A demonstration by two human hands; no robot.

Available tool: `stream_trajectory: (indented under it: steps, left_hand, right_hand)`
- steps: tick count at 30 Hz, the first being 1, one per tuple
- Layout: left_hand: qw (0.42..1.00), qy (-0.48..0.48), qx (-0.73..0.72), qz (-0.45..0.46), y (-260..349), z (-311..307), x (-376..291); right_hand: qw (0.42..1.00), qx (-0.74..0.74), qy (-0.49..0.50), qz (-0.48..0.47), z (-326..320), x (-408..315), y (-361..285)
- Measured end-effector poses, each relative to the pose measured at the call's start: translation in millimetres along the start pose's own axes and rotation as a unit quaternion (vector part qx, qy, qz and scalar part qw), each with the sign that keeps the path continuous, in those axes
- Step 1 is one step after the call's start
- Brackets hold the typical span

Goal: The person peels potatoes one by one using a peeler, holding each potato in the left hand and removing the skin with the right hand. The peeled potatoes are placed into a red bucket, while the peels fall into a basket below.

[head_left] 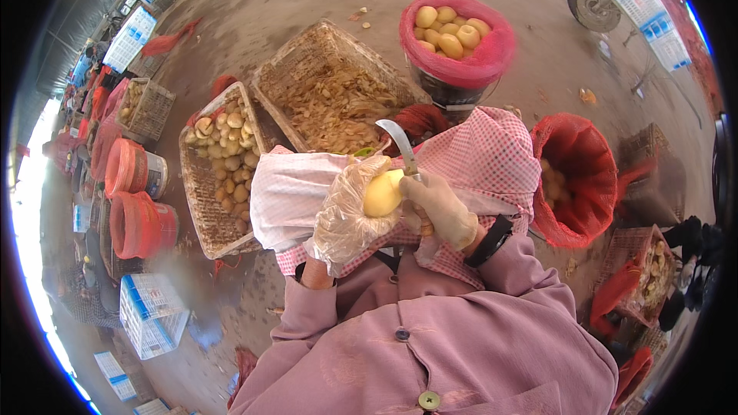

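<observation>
My left hand (351, 207), in a clear plastic glove, holds a pale yellow peeled potato (383, 193) above my lap. My right hand (441, 207), in a light-coloured glove, grips a knife with a curved blade (399, 137). The blade points up and away from me, and my right thumb rests against the potato's side. Part of the knife's wooden handle (425, 223) shows below my fingers. A checked pink cloth (490, 150) and a white cloth (294, 190) cover my legs beneath both hands.
Ahead sits a dirty crate (340, 34) with peelings (340, 104). Unpeeled potatoes (230, 167) fill a crate (193, 207) at left. Peeled potatoes (452, 31) fill a bucket lined with pink mesh (501, 49). At right stands a red mesh bag (594, 184), potatoes inside.
</observation>
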State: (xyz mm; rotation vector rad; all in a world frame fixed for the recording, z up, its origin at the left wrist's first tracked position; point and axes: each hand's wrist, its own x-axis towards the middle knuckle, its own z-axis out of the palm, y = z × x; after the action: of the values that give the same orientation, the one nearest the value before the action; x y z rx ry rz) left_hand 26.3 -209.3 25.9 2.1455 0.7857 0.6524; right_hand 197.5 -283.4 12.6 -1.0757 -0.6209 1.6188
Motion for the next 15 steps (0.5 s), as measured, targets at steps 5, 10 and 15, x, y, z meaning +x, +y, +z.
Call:
stream_trajectory:
  steps: [5, 10, 15]
  left_hand:
    - [0.995, -0.009, -0.097, 0.018, -2.1, 1.4, 2.4]
    - [0.886, -0.014, -0.451, -0.110, -0.8, 5.5, -5.3]
    - [0.868, 0.061, -0.452, -0.197, 7.1, 8.8, -5.0]
  right_hand:
    - [0.996, 0.077, -0.047, -0.013, -9.6, -6.4, 0.3]
    - [0.991, 0.117, -0.048, -0.042, -18.2, -15.1, 5.1]
    - [0.990, 0.112, -0.044, -0.068, -27.7, -15.7, 14.7]
